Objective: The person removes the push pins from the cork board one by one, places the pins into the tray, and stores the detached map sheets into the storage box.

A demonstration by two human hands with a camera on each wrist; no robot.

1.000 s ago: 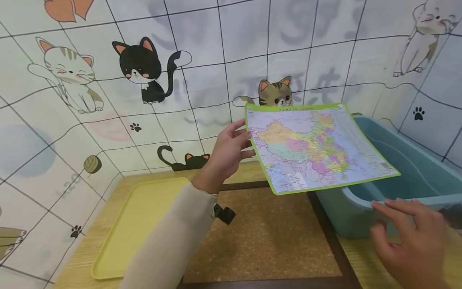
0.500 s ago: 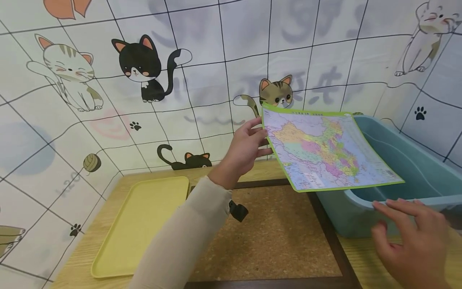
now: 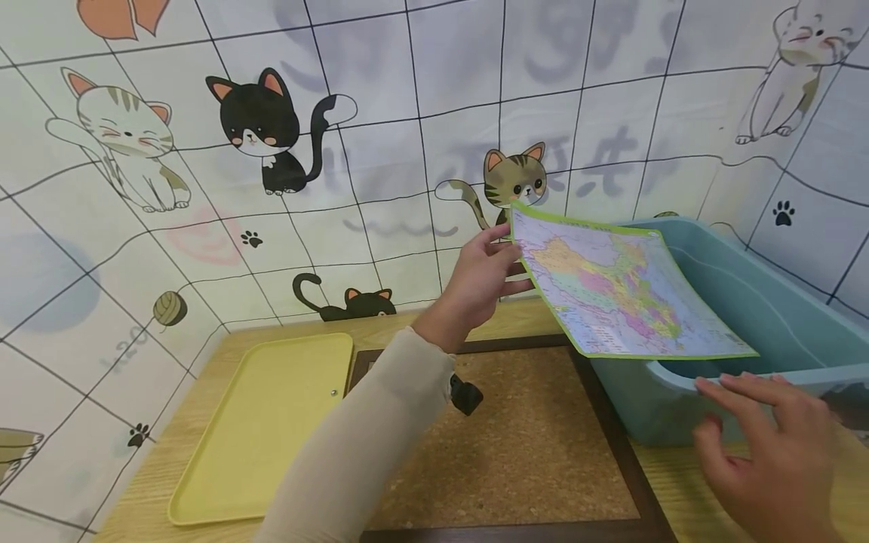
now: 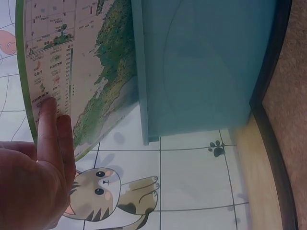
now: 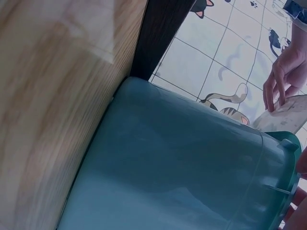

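My left hand point(image 3: 478, 283) pinches the left edge of a flexible printed map sheet point(image 3: 597, 290) with a green border. The sheet tilts, its lower right part over the opening of a blue plastic tub point(image 3: 627, 407). In the left wrist view, my left fingers point(image 4: 48, 129) lie against the back of the sheet point(image 4: 53, 43), which is printed with green relief. My right hand point(image 3: 774, 445) is at the tub's near rim, fingers loosely bent with the tips at the edge. The right wrist view shows only part of that hand beside the tub wall point(image 5: 182, 158).
A yellow tray point(image 3: 265, 430) lies at the left on the wooden table point(image 3: 139, 494). In the middle is a cork board point(image 3: 536, 445) with a dark frame. Behind stands a wall covering point(image 3: 387, 166) with a grid and cartoon cats.
My left hand has carried the map sheet to the right, further over the tub, and the sheet now leans more steeply. The right hand stays at the rim.
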